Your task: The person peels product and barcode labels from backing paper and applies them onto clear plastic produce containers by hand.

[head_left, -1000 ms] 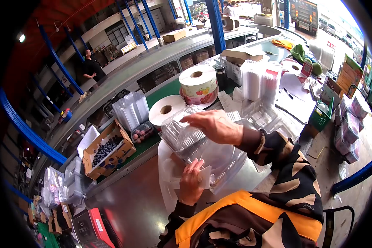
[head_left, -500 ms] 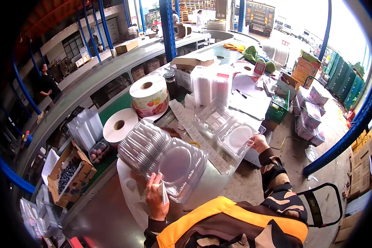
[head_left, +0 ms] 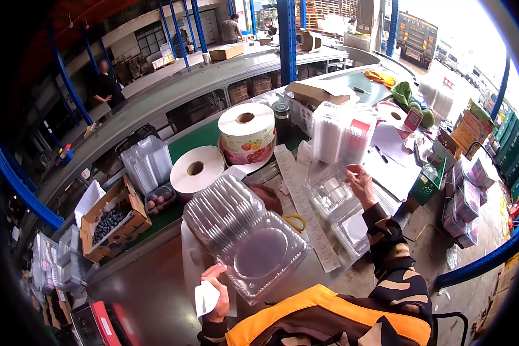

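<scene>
My left hand (head_left: 216, 297) is closed on a small folded white paper (head_left: 206, 298), its fingertips at the near left edge of a nested stack of open clear plastic clamshell boxes (head_left: 262, 254). My right hand (head_left: 360, 184) hovers over another open clear clamshell (head_left: 350, 233), with its fingers bent and somewhat apart and nothing visible in them. Part of that clamshell is hidden by my right forearm. Between the boxes lies a long printed paper strip (head_left: 308, 210), with yellow-handled scissors (head_left: 296, 223) beside it.
Label rolls (head_left: 246, 122) and a plain white roll (head_left: 197, 168) stand behind the stack. Left of them is a cardboard box (head_left: 112, 219) of dark berries. Tall stacked clear boxes (head_left: 331, 132) stand beyond my right hand. A blue post (head_left: 287, 46) rises behind. A person (head_left: 106, 89) stands far left.
My right hand has left the clamshell's right edge and moved up and left over it. My left hand stays by the stack with the paper. The view has turned left.
</scene>
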`<state>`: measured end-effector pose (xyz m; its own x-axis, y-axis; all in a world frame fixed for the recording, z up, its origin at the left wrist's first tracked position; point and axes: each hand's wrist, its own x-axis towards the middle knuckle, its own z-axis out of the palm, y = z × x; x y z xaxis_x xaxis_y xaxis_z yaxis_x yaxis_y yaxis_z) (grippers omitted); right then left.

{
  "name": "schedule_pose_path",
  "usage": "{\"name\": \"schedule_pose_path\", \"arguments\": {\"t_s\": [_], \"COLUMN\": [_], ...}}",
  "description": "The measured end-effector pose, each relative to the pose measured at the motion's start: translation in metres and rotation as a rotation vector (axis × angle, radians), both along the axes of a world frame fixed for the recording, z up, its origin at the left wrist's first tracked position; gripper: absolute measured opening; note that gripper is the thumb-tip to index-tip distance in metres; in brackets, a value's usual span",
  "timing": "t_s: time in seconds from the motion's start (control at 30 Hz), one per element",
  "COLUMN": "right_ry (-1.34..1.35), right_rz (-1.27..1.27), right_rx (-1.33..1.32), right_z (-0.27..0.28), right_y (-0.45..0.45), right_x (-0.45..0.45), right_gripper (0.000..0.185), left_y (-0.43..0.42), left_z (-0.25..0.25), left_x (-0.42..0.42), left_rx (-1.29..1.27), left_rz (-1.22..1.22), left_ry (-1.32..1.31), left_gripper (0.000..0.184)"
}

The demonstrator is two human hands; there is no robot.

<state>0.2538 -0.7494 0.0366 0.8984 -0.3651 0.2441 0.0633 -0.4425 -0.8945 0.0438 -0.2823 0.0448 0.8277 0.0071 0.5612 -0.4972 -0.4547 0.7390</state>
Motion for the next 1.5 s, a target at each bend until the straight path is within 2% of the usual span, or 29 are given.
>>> {"name": "schedule_pose_path", "arguments": {"t_s": [0.03, 0.07, 0.13, 0.17, 0.2, 0.27, 0.33, 0.4, 0.47, 0.53, 0.57, 0.67, 0.7, 0.83, 0.93, 0.97, 1.1, 1.13, 1.2, 1.27, 1.33, 1.43, 1.47, 1.5], "right_ry": [0.017, 0.021, 0.079, 0.178, 0.296, 0.431, 0.498, 0.165, 0.377, 0.382, 0.386, 0.324, 0.132, -0.089, -0.291, -0.276, -0.431, -0.495, -0.452, -0.361, -0.265, -0.264, -0.222, -0.231], "right_rz": [0.125, 0.226, 0.362, 0.396, 0.465, 0.505, 0.540, 0.251, 0.285, 0.341, 0.365, 0.103, -0.005, 0.111, 0.136, 0.171, 0.399, 0.393, 0.462, 0.651, 0.802, 0.931, 0.975, 1.004], "right_rx": [0.059, 0.107, 0.157, 0.235, 0.396, 0.613, 0.404, -0.156, -0.232, -0.346, -0.403, -0.279, -0.281, -0.274, -0.400, -0.460, -0.336, -0.337, -0.266, -0.074, -0.005, 0.016, 0.028, 0.028], "right_z": [-0.004, -0.014, -0.025, -0.017, -0.021, -0.041, -0.033, -0.103, -0.085, -0.088, -0.092, -0.092, -0.088, -0.053, -0.016, -0.003, 0.061, 0.089, 0.125, 0.156, 0.191, 0.218, 0.226, 0.232], "right_y": [0.018, 0.032, 0.063, 0.081, 0.094, 0.126, 0.146, 0.166, 0.164, 0.162, 0.160, 0.160, 0.160, 0.155, 0.161, 0.167, 0.210, 0.223, 0.260, 0.296, 0.326, 0.381, 0.402, 0.422], "right_x": [0.027, 0.057, 0.107, 0.122, 0.145, 0.185, 0.213, 0.271, 0.278, 0.285, 0.288, 0.299, 0.295, 0.298, 0.305, 0.310, 0.303, 0.285, 0.270, 0.255, 0.227, 0.185, 0.169, 0.156], "right_gripper": [0.025, 0.024, 0.027, 0.033, 0.047, 0.062, 0.069, 0.076, 0.059, 0.047, 0.043, 0.037, 0.030, 0.023, 0.025, 0.027, 0.026, 0.028, 0.031, 0.035, 0.037, 0.037, 0.036, 0.036], "left_y": [0.006, 0.017, 0.049, 0.063, 0.077, 0.093, 0.101, 0.103, 0.084, 0.134, 0.134, 0.112, 0.109, 0.106, 0.105, 0.106, 0.111, 0.111, 0.099, 0.101, 0.111, 0.115, 0.123, 0.120], "left_z": [0.000, -0.004, -0.005, -0.010, -0.015, -0.027, -0.039, -0.053, -0.038, -0.108, -0.119, -0.121, -0.121, -0.120, -0.119, -0.119, -0.111, -0.107, -0.081, -0.061, -0.061, -0.028, -0.023, -0.005], "left_x": [-0.002, 0.004, 0.014, 0.019, 0.019, 0.029, 0.041, 0.058, 0.091, 0.101, 0.108, 0.121, 0.123, 0.138, 0.150, 0.154, 0.162, 0.159, 0.145, 0.131, 0.120, 0.098, 0.095, 0.096], "left_rx": [-0.119, -0.258, -0.283, -0.269, -0.254, -0.248, -0.208, -0.128, 0.158, 0.311, 0.268, -0.126, -0.226, -0.476, -0.624, -0.671, -0.867, -0.834, -0.036, 0.185, -0.180, -0.339, -0.366, -0.362], "left_rz": [0.175, 0.248, 0.370, 0.427, 0.490, 0.560, 0.649, 0.666, 0.728, 0.594, 0.555, 0.481, 0.465, 0.427, 0.395, 0.382, 0.331, 0.344, 0.692, 0.853, 0.789, 0.743, 0.669, 0.681], "left_ry": [0.109, 0.063, 0.162, 0.236, 0.314, 0.416, 0.546, 0.540, 0.731, 0.423, 0.405, 0.496, 0.503, 0.496, 0.454, 0.441, 0.349, 0.316, 0.328, 0.548, 0.301, 0.234, 0.113, 0.079], "left_gripper": [0.020, 0.018, 0.016, 0.016, 0.015, 0.019, 0.020, 0.025, 0.035, 0.037, 0.037, 0.035, 0.035, 0.034, 0.034, 0.034, 0.036, 0.036, 0.041, 0.032, 0.018, 0.014, 0.013, 0.020]}}
